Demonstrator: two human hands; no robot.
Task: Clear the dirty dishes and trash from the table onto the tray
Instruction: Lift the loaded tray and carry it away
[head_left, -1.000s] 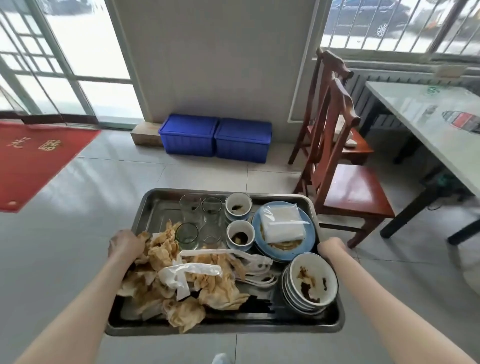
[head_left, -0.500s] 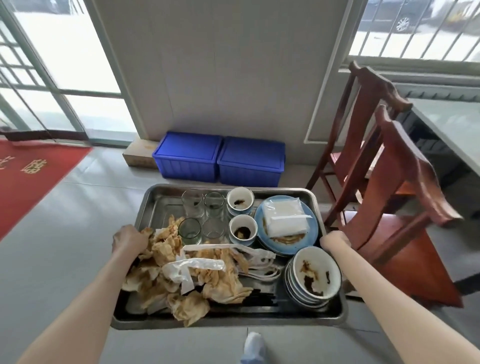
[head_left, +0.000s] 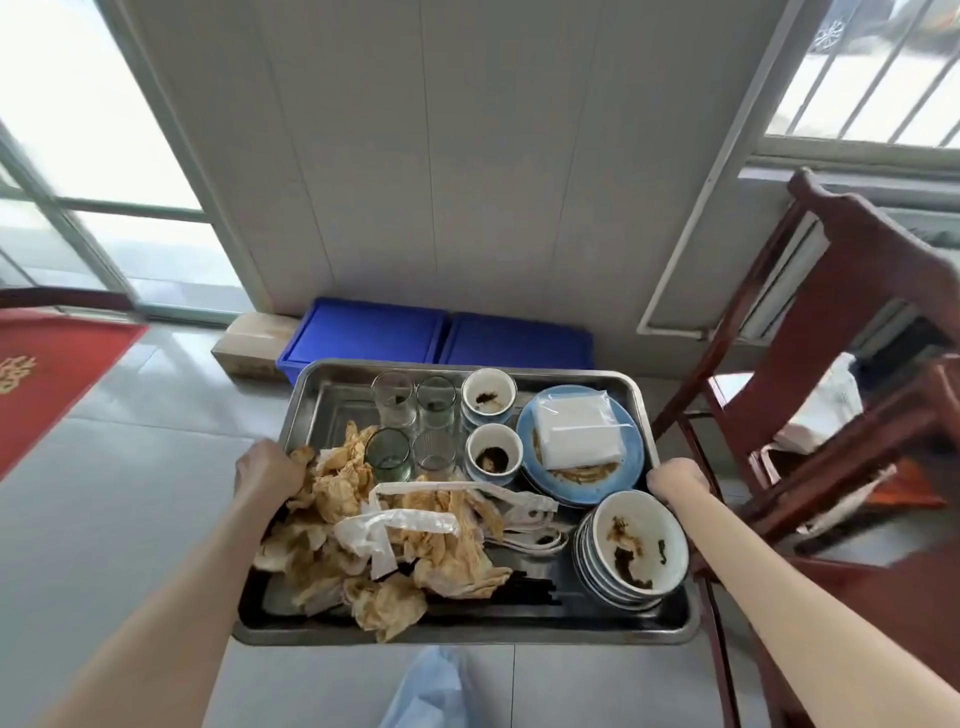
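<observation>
I carry a loaded steel tray (head_left: 332, 395) in front of me above the floor. My left hand (head_left: 265, 470) grips its left rim and my right hand (head_left: 675, 480) grips its right rim. On the tray lie a heap of stained napkins (head_left: 363, 540), several glasses (head_left: 415, 426), two small sauce cups (head_left: 491, 449), a blue plate (head_left: 631, 457) with a clear plastic packet (head_left: 574, 434), a stack of dirty bowls (head_left: 631, 551), white spoons (head_left: 535, 535) and black chopsticks (head_left: 524, 590).
Two blue crates (head_left: 436, 335) and a cardboard box (head_left: 249, 345) stand against the wall ahead. Red wooden chairs (head_left: 852, 395) crowd the right side close to the tray. A red mat (head_left: 47, 374) lies at the left by the glass door. My shoe (head_left: 431, 686) shows below.
I have walked forward and turned left with the tray. The crates and wall are nearer, the chairs have slid to the right edge, and the table has left the view. Both hands keep their grip.
</observation>
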